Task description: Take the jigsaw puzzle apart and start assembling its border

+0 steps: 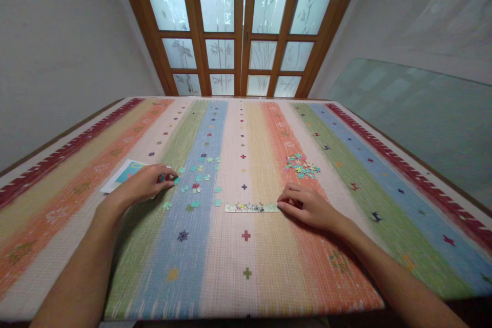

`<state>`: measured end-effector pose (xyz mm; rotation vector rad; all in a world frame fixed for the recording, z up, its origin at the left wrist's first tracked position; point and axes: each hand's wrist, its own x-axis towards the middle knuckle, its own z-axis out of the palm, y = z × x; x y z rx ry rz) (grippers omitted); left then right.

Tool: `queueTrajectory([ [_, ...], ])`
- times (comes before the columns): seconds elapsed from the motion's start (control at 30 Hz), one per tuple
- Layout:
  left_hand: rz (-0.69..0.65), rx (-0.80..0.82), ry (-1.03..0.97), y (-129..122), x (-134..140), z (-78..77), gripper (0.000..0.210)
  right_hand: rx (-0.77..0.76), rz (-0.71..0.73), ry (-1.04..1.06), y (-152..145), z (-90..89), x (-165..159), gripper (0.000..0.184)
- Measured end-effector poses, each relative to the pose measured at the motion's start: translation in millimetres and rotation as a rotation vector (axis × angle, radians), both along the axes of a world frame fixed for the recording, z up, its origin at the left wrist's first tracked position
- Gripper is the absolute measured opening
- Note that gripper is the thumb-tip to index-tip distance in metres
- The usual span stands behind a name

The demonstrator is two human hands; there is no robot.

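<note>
My left hand [148, 183] is over the green stripe of the cloth, thumb and fingers pinched on a small teal puzzle piece [176, 181]. Just right of it, several loose teal puzzle pieces [196, 168] lie scattered over the blue stripe. A joined strip of puzzle pieces [249, 207] lies level in front of me. At the strip's right end, my right hand [303, 205] has its fingers curled together, thumb and index tips closed on that end. What is under those fingertips is partly hidden. Under my left wrist, a white sheet with a blue picture [125, 174] is partly covered.
A pile of mixed puzzle pieces [302, 165] sits beyond my right hand on the orange stripe. The striped tablecloth [246, 256] covers the table. Wooden doors with glass panes [240, 36] stand past the far edge, with a pale green panel [418, 113] at right.
</note>
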<state>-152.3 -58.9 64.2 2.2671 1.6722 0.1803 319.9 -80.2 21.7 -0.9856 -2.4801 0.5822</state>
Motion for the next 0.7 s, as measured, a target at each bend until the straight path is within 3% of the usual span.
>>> queueTrajectory([
  [0.3,0.067,-0.042,0.038,0,6,-6.0,0.033,0.012,-0.002,0.023,0,-1.2,0,0.019],
  [0.7,0.040,0.009,-0.033,-2,18,-4.7,0.023,0.017,-0.007,0.037,-1,-0.3,0,0.018],
])
